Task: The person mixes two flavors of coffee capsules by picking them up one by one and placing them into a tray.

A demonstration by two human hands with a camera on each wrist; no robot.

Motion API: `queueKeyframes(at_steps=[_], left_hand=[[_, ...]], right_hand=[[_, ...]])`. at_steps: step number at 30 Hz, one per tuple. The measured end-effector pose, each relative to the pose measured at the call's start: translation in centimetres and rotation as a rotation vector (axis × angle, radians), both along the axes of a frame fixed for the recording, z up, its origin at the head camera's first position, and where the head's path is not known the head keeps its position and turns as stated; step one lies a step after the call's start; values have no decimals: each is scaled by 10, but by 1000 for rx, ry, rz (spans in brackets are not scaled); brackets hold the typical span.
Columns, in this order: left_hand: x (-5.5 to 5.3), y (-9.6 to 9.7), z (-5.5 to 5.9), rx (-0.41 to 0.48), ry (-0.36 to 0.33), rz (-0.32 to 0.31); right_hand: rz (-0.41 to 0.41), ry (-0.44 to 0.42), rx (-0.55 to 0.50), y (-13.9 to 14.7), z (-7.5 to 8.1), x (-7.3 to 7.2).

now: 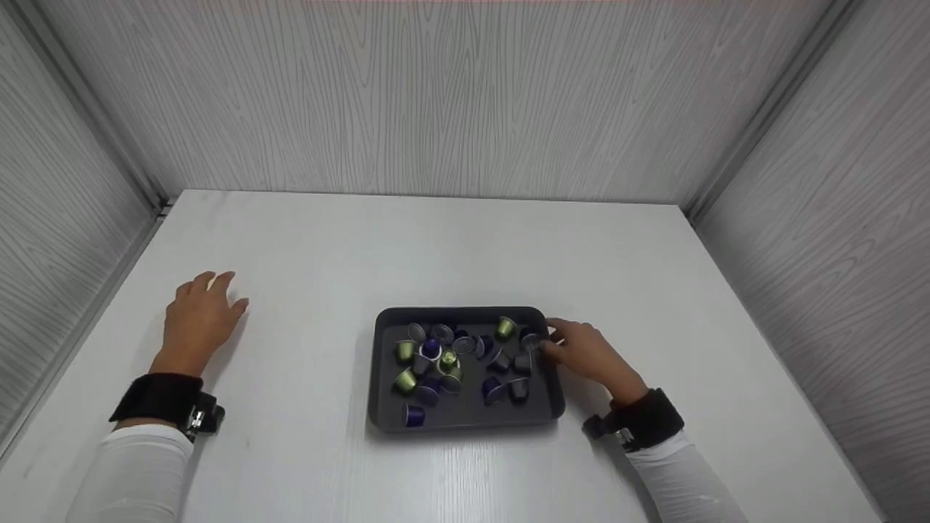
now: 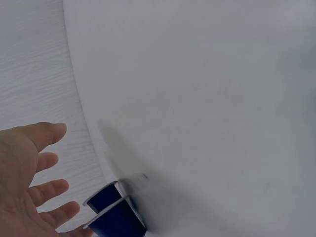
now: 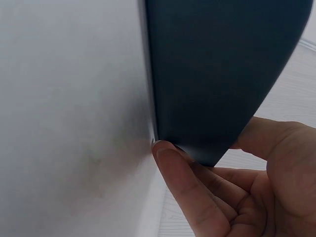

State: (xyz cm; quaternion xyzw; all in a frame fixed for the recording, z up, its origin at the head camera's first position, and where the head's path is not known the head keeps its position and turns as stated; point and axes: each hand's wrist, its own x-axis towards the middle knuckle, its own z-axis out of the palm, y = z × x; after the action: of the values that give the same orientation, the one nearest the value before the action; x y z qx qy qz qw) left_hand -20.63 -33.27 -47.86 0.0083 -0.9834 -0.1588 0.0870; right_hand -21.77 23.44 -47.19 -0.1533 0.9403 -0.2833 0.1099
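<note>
A dark grey tray (image 1: 465, 420) lies on the white table with many coffee capsules in it. Among them are green capsules (image 1: 405, 381), dark blue ones (image 1: 415, 416) and grey ones (image 1: 519, 390). My right hand (image 1: 590, 352) grips the tray's right wall near the far corner. In the right wrist view, the tray's dark side (image 3: 212, 74) stands between thumb and fingers. Far left, my left hand (image 1: 195, 319) hovers over or rests on the table, fingers spread and slightly bent. In the left wrist view, two blue capsules (image 2: 118, 219) appear by its little finger; the head view hides them.
Pale wood-grain panels (image 1: 465, 94) enclose the white table (image 1: 305, 247) at the back and on both sides. Black straps with small cameras (image 1: 643, 421) circle both wrists.
</note>
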Motion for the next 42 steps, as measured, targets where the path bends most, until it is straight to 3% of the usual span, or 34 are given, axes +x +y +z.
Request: queueKeyframes(at_steps=[5, 9, 14, 23, 35, 42], left_hand=[[3, -10, 0, 17, -97, 59], [4, -14, 1, 25, -138, 55], [5, -16, 2, 2, -130, 6], [2, -13, 5, 32, -92, -19], [-9, 22, 28, 118, -38, -35], [-11, 52, 43, 118, 6, -115]], right_hand=[[2, 16, 15, 1, -1, -1], [8, 8, 3, 1, -1, 0], [21, 12, -8, 2, -1, 0], [26, 33, -16, 1, -3, -1], [23, 26, -25, 1, -1, -1], [11, 10, -5, 1, 0, 0]])
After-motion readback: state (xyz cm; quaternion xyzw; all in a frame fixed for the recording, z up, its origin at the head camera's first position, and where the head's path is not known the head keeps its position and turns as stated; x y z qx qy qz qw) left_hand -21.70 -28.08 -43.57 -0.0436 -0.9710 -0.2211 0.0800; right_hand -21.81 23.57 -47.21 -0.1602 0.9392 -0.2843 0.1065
